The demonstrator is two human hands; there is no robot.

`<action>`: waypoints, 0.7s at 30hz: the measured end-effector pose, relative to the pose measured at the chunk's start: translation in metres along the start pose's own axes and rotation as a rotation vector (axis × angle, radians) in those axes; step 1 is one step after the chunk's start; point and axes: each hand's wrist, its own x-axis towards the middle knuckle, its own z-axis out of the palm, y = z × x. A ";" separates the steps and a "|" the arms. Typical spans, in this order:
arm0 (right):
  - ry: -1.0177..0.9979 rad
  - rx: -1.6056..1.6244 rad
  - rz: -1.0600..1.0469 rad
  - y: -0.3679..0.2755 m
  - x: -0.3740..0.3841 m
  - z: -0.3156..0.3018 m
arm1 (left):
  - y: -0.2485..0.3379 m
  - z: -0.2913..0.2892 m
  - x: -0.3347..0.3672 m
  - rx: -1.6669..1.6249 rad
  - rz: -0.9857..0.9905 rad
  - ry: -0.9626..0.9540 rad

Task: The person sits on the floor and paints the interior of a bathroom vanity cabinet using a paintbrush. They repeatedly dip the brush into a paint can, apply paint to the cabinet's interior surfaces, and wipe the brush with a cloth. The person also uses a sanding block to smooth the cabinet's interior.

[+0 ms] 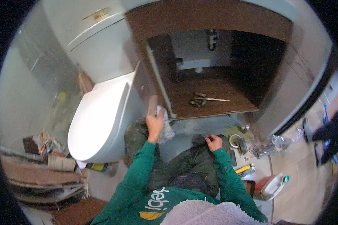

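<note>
My left hand [155, 125] is closed around a crumpled white cloth [166, 129], which hangs down beside the fingers. It is at the lower front corner of the brown cabinet's left side panel [152, 84], between the cabinet and the toilet. My right hand [214, 142] is by my right knee, its fingers curled together; whether anything small is in them is hidden. Inside the open brown cabinet [214, 110], a dark clump with a pale stick [217, 99] lies on the bottom board.
A white toilet [97, 116] with its lid down stands at my left. Boards [45, 172] are stacked at lower left. On my right are a round tub [235, 140], a yellow-handled tool [244, 168] and a jug with a green cap [272, 186]. Another person's dark-clothed legs [328, 131] show far right.
</note>
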 end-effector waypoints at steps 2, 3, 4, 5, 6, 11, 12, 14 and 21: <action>0.019 0.011 0.035 -0.017 0.000 -0.003 | -0.010 0.005 -0.021 -0.178 -0.096 -0.179; 0.034 0.062 0.050 -0.029 -0.001 -0.005 | -0.009 0.010 -0.026 -0.176 -0.098 -0.252; 0.036 0.120 -0.014 -0.043 -0.002 -0.006 | -0.004 0.015 -0.027 -0.168 -0.070 -0.310; 0.023 0.142 -0.023 -0.060 -0.002 -0.007 | 0.005 0.025 -0.028 -0.204 -0.077 -0.356; 0.014 0.364 -0.031 -0.078 -0.006 -0.006 | 0.015 0.035 -0.029 -0.237 -0.087 -0.403; -0.007 0.943 -0.026 -0.147 -0.016 -0.017 | 0.073 0.073 -0.044 -0.416 -0.263 -0.807; 0.023 0.968 -0.086 -0.152 -0.017 -0.023 | 0.083 0.075 -0.045 -0.395 -0.150 -0.809; 0.061 1.098 0.067 -0.151 -0.020 -0.038 | 0.101 0.080 -0.047 -0.375 0.108 -0.795; 0.264 1.204 0.290 -0.081 -0.066 -0.105 | 0.107 0.032 0.031 -0.041 0.205 -0.866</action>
